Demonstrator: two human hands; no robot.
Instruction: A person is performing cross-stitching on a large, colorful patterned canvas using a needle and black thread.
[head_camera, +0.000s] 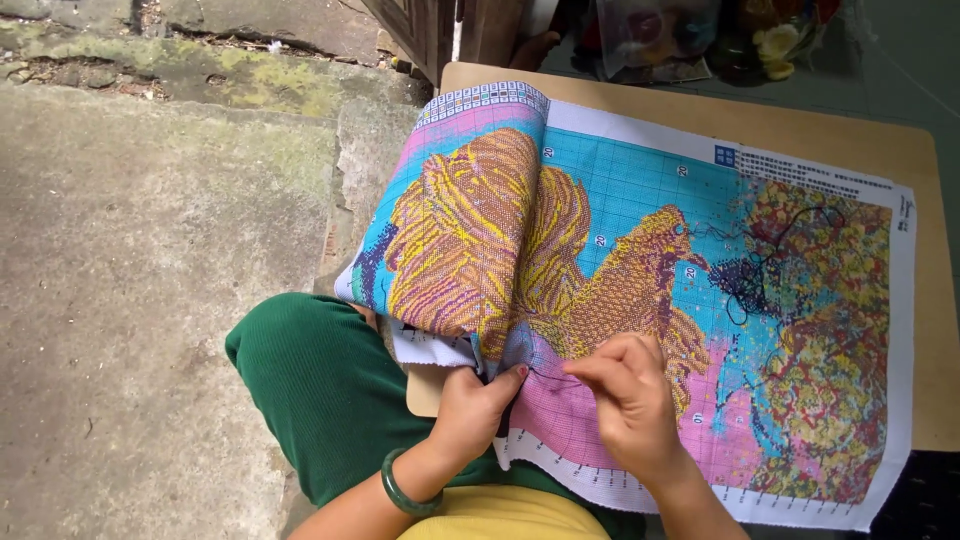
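Note:
A large cross-stitch cloth (620, 250) printed in blue, pink and gold lies over a wooden table (860, 135), its left part folded up in a hump. My left hand (475, 405), with a green bangle (400, 490) on the wrist, pinches the folded near edge of the cloth. My right hand (625, 395) rests on the pink area beside it, fingertips pinched together on a dark thread (555, 380) running toward the left hand. I cannot make out a needle. A tangle of dark threads (750, 280) lies on the cloth further right.
My knee in green trousers (310, 380) sits left of the table. Rough concrete ground (130, 250) with moss spreads to the left. Beyond the table's far edge are a dark wooden frame (440, 30) and plastic bags with coloured items (700, 35).

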